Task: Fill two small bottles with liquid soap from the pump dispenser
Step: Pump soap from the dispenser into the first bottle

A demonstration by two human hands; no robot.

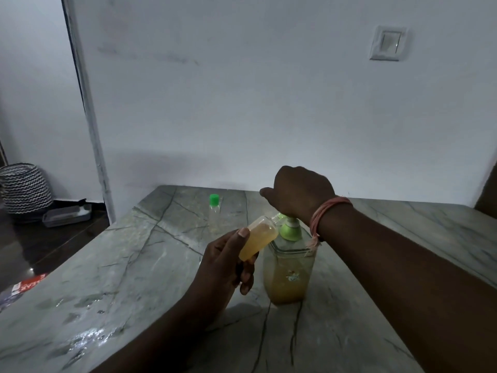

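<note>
- Head view, near centre: the person's left hand [226, 267] grips a small bottle [258, 237], thumb laid along its near side and fingers curled round the lower end. The bottle is tilted, its open mouth raised toward the green spout of the pump dispenser [289, 267] and very close to it; whether they touch cannot be told. Orange-yellow liquid fills most of the small bottle.
- Pump dispenser: a clear, squarish container with a green collar and pump head, standing upright on the marble table [134, 278]. Amber soap sits in its lower half, and a small sticker shows on its front.
- Right hand [301, 196]: it rests on top of the pump head, back of the hand toward the camera, wrist bent downward. The thumb sticks out to the left; the other fingers are hidden behind the hand, so how far they are curled cannot be told. A pinkish thread band [326, 212] wraps the wrist.
- Farther back on the table, well apart from both hands, a second small bottle [214, 211] stands upright with a green cap on; it looks clear.
- Background: a white wall with a light switch [388, 44] at upper right, and on the floor at left a zigzag-patterned basket [25, 188] beside a grey tray [67, 215].
</note>
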